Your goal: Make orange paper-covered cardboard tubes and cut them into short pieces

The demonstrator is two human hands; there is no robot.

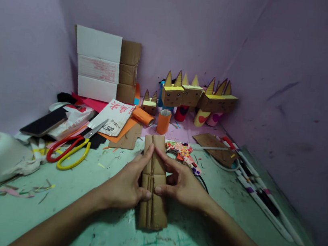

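Cardboard strip [158, 177], long axis fore-and-aft

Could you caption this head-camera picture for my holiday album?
Left hand and right hand hold creased cardboard at a green tabletop, pointy-eared cardboard figures standing behind.

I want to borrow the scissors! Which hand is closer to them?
The left hand. It is on the left side of the creased cardboard, with the scissors farther left and beyond it. The right hand is on the cardboard's right side, farther away.
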